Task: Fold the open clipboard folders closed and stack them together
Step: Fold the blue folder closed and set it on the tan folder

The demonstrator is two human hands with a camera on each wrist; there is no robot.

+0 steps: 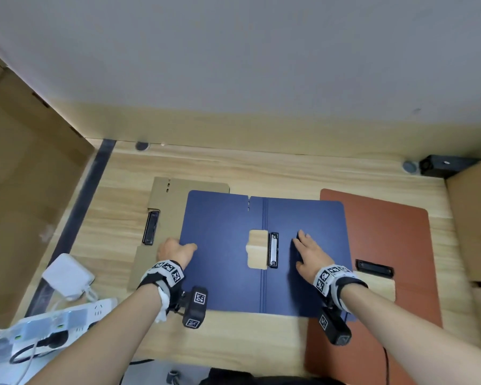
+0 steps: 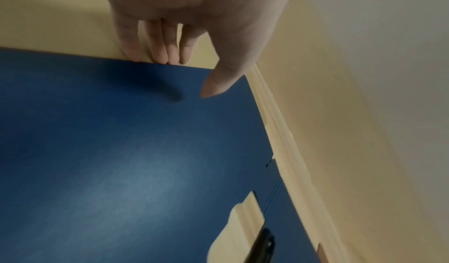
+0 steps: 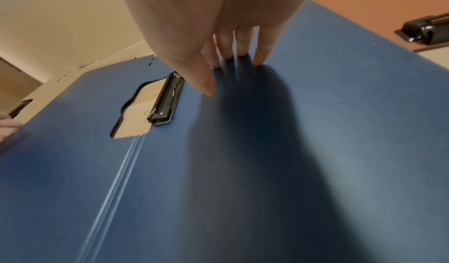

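A blue clipboard folder (image 1: 225, 259) (image 2: 121, 152) (image 3: 316, 152) lies open and flat in the middle of the wooden table (image 1: 261, 170), its black clip (image 1: 273, 250) (image 3: 167, 102) beside the spine. It overlaps an open tan folder (image 1: 172, 195) on the left and an open red folder (image 1: 386, 237) on the right. My left hand (image 1: 177, 250) (image 2: 184, 75) is at the blue folder's left edge, fingertips tucked under that edge and thumb over the cover. My right hand (image 1: 307, 254) (image 3: 233, 65) presses on the right half with straight fingers.
A white power strip (image 1: 67, 318) and a white adapter (image 1: 67, 276) with cables lie at the front left. Cardboard boxes stand on the left (image 1: 25, 162) and the right (image 1: 475, 218). A black device (image 1: 442, 165) sits at the back right corner.
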